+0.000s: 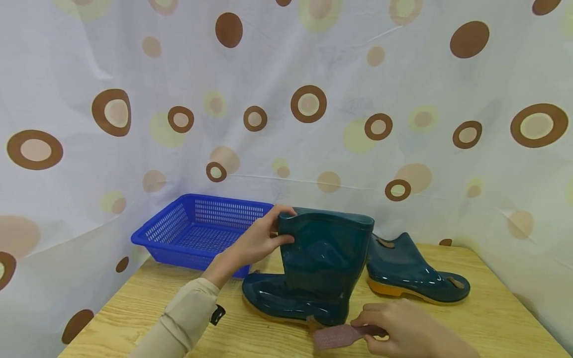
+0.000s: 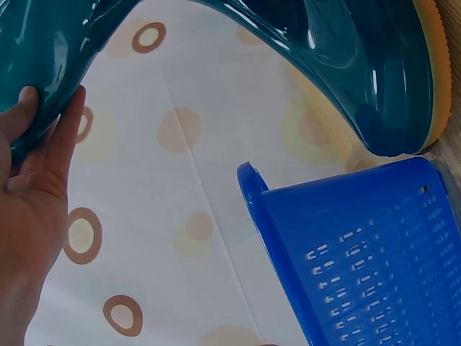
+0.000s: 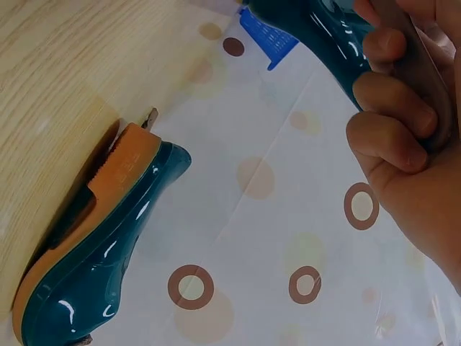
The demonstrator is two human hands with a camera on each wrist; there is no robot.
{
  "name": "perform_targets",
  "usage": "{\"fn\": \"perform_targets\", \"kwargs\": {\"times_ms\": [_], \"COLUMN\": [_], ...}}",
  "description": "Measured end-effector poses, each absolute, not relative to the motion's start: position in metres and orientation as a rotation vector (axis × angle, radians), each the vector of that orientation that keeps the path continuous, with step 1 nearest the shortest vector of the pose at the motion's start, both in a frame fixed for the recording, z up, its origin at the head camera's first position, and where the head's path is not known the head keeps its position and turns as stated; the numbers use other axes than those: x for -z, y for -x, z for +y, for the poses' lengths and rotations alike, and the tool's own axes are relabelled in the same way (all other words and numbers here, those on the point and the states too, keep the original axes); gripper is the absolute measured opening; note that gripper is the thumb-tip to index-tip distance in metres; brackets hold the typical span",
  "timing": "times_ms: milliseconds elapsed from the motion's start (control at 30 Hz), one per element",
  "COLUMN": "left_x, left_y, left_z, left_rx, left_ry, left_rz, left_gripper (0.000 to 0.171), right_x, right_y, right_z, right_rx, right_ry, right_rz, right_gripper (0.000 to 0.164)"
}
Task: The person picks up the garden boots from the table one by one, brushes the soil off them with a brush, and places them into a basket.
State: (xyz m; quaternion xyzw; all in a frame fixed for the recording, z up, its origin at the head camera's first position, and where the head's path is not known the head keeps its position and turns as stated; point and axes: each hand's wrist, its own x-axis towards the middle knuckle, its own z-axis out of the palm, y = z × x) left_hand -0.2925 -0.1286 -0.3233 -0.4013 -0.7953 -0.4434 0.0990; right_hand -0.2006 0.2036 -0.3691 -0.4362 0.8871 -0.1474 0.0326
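A dark green rubber boot [image 1: 324,263] stands on the table with its toe to the left. My left hand [image 1: 264,236] grips the boot's upper rim, thumb outside and fingers over the edge; the left wrist view shows this hand [image 2: 43,166] pinching the shaft. My right hand [image 1: 400,325] holds a pinkish-brown brush [image 1: 337,337] by its handle. The brush head is at the boot's heel, beside a brown patch [image 1: 313,322] there. In the right wrist view, the fingers of my right hand [image 3: 396,122] curl round the brush handle [image 3: 425,79].
A second green boot [image 1: 412,273] with an orange-yellow sole and brown patches lies to the right. A blue plastic basket [image 1: 201,256] stands at the back left. Behind the wooden table [image 1: 497,318] hangs a white sheet [image 1: 277,64] with brown circles.
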Motion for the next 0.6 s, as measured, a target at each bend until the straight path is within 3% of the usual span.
{"fn": "perform_targets", "kwargs": {"times_ms": [333,600], "left_x": [0.319,0.318], "left_y": [0.291,0.291], "left_z": [-0.127,-0.122], "left_rx": [1.314,1.297], "left_ry": [1.196,1.198], "left_rz": [-2.353,-2.271], "left_gripper": [0.049,0.046], "right_x": [0.374,0.375], "right_y": [0.203,0.205], "right_z": [0.209,0.216], "right_rx": [0.546,0.655], "right_ry": [1.377,1.609], "right_rz": [2.659,2.72], "right_gripper": [0.015,0.019]}}
